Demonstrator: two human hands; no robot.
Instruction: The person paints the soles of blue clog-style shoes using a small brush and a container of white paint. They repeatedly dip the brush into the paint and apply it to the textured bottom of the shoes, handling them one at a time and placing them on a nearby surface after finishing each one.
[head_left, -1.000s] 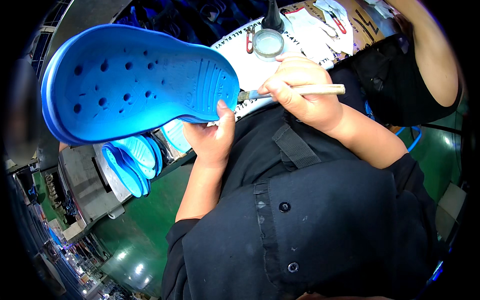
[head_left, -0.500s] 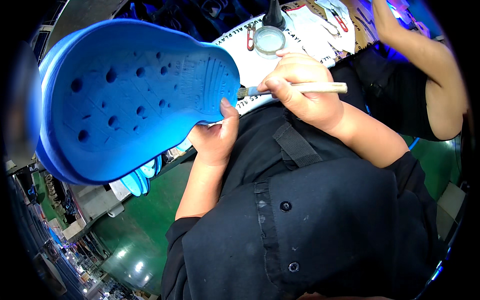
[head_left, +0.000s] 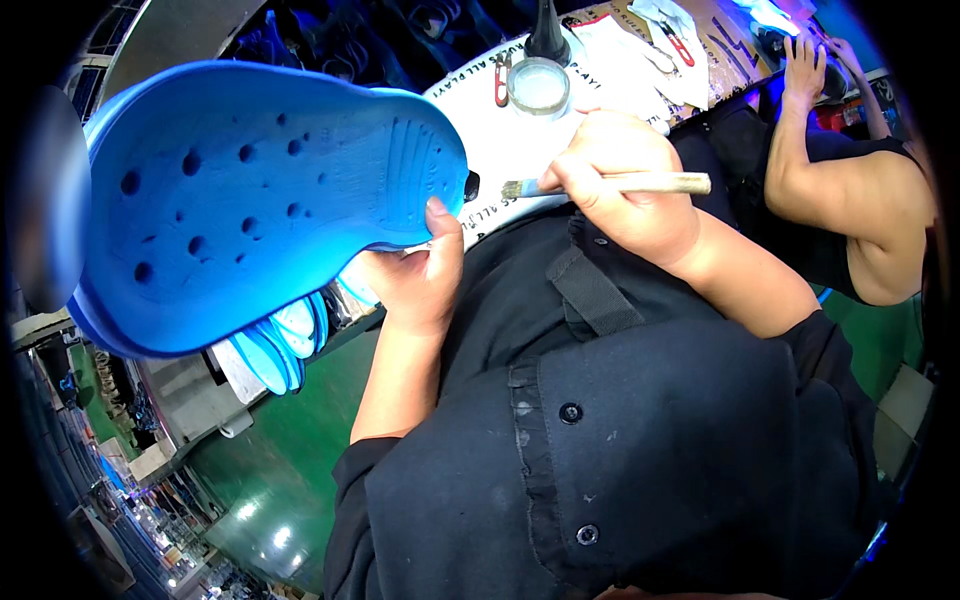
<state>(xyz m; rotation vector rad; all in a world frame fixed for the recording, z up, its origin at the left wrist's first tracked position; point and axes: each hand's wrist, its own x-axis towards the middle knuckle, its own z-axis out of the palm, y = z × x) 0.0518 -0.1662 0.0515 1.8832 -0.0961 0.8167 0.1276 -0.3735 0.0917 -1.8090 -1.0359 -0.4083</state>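
My left hand (head_left: pixel 415 275) grips the narrow end of a big blue foam shoe sole (head_left: pixel 330 215), thumb over its rim and fingers hidden beneath. Its dished face, with several round holes, is turned up. A small black piece (head_left: pixel 471 186) sticks out at that narrow end. Closed round a flat brush (head_left: pixel 660 183) with a pale wooden handle is my right hand (head_left: pixel 625 170). The bristles point left toward the black piece, a short gap apart from it. Beyond my right hand stands a round glass dish (head_left: pixel 538 87) on a white printed cover.
Behind the dish rises a black cone-shaped bottle (head_left: pixel 547 38); red thread snips (head_left: pixel 501 80) lie beside it. More red snips (head_left: pixel 677 45) rest on white cloth. Blue soles (head_left: pixel 268 355) hang at the bench edge. A co-worker's arm (head_left: pixel 835 180) is at the right.
The brush has drawn back right from the sole's narrow end, uncovering the black piece. The sole and my left hand have shifted slightly left. The co-worker's arm has lowered.
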